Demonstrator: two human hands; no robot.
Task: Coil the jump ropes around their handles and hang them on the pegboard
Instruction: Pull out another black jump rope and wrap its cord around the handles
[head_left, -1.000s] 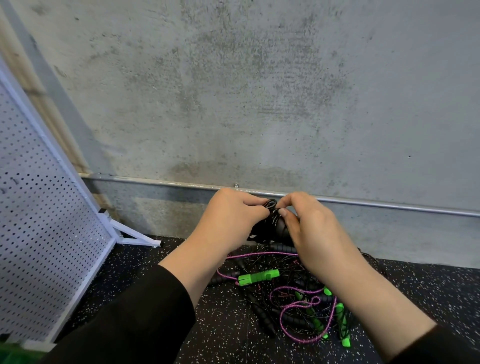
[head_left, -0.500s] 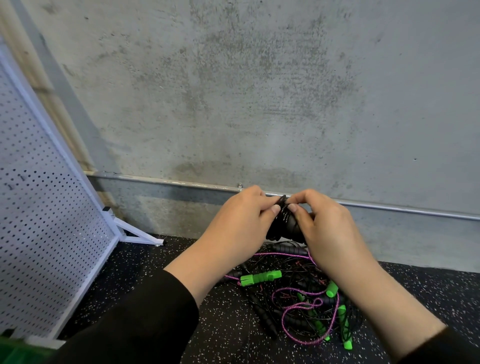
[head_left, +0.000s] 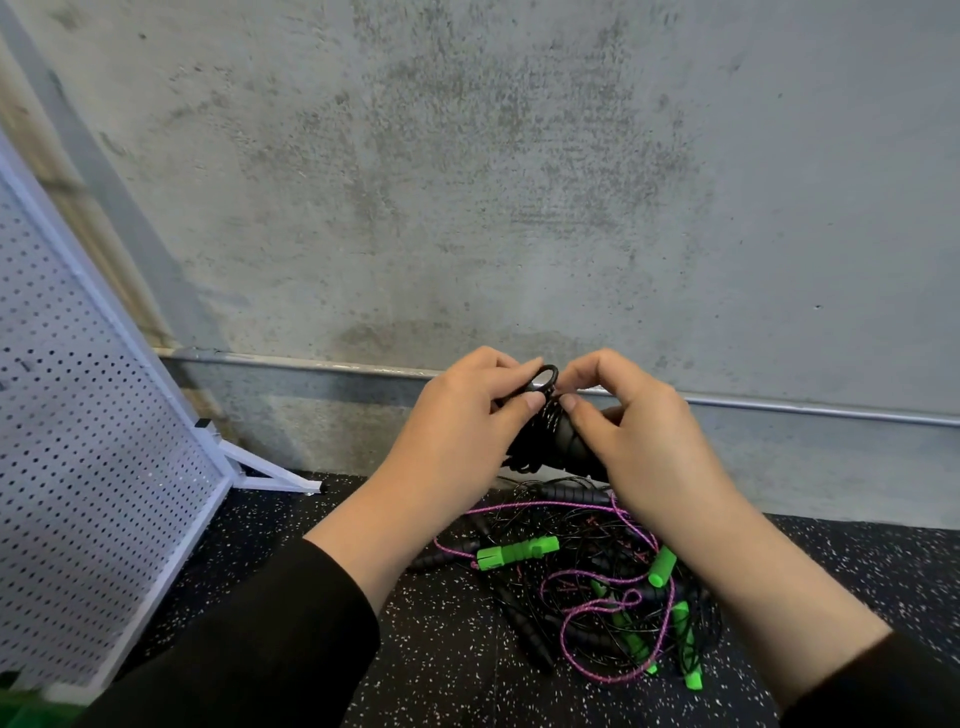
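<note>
Both hands meet in front of the concrete wall (head_left: 467, 182), above the speckled floor (head_left: 441, 649). The left hand (head_left: 457, 447) pinches a small black rope loop (head_left: 545, 376); the right hand (head_left: 639, 441) grips the coiled black jump rope (head_left: 550, 441). More tangled jump ropes (head_left: 597, 587) lie below. The pegboard (head_left: 88, 467) stands left.

You have one view only, from the camera on your head. It looks forward and down, close over your left hand (head_left: 457, 441) and right hand (head_left: 639, 441), which meet near the middle of the frame. It faces the wall (head_left: 493, 182) squarely, with the floor (head_left: 441, 649) along the bottom and the pegboard (head_left: 88, 493) slanting at the left edge.
</note>
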